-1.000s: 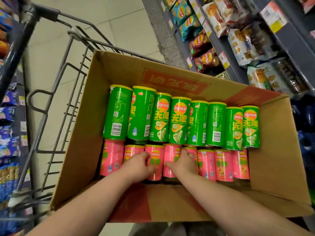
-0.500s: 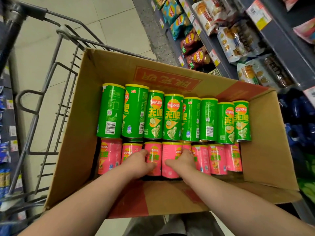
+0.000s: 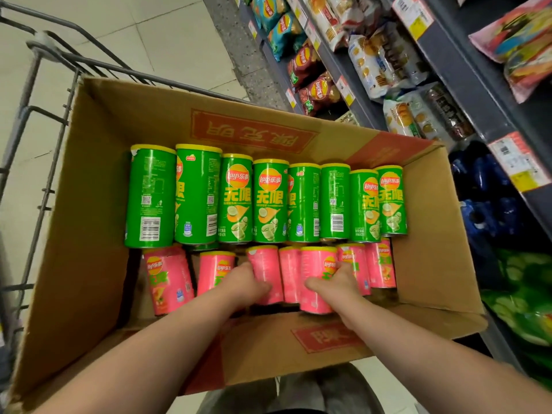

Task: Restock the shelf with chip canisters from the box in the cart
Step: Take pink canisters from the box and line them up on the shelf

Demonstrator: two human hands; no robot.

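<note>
A dark grey metal shelf loaded with snack bags is seen along the right side. To its left stands a grey wire shopping cart, and a large brown cardboard box with opened flaps is carried in it.

Inside the box, two rows of chip canisters are laid on their sides. The far row is made of green cylindrical canisters, the near row of pink cylindrical canisters. In both rows the long axis is directed away from the person, with the yellow lids at the far end. The pink row is placed directly in front of the hands, at the near wall of the box.

The left hand is curled round one pink canister near the middle of the row. The right hand is curled round another pink canister. A further pink canister lies between the two. The thumbs are laid on top and turned inward, and the fingers are wrapped over the outer sides.

It is judged that a lift is being prepared. The two canisters must be raised out of the box and carried to the right, where the shelf is found, so the right hand is the nearer one to it.
</note>
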